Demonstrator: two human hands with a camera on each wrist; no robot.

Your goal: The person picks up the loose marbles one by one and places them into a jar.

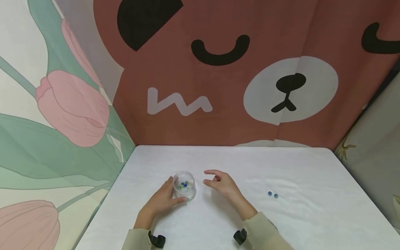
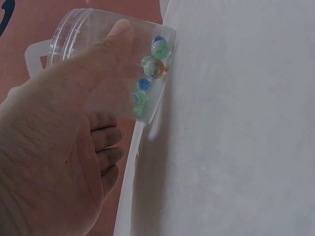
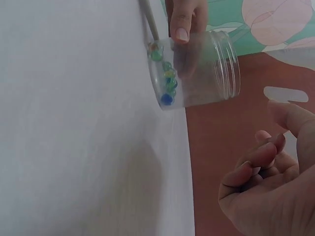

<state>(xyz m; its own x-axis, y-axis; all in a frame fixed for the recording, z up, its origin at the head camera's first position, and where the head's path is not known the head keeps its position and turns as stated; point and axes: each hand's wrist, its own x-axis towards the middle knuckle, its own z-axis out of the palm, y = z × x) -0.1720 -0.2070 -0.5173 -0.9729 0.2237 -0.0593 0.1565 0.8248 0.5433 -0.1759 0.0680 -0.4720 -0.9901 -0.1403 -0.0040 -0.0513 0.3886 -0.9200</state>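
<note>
A clear plastic jar (image 1: 191, 195) with a threaded, lidless mouth stands upright on the white table. My left hand (image 1: 160, 200) holds it from the left side, thumb across the near wall and fingers round the far one. Several glass marbles (image 2: 153, 69), green, blue and orange-tinted, lie on the jar's bottom. To the right of the jar, my right hand (image 1: 225, 186) is raised with nothing in it. Its thumb and index finger are spread apart and point toward the jar, while the other fingers are loosely bent. Two blue marbles (image 1: 270, 193) sit close together on the table, right of that hand.
The white tabletop (image 1: 312, 222) reaches back to a brown curtain (image 1: 200, 128) printed with a bear. Another curtain (image 1: 75, 107), with pink tulips, hangs along the left side. A pale cloth (image 1: 375, 149) hangs at the right. Both wrists carry small black straps.
</note>
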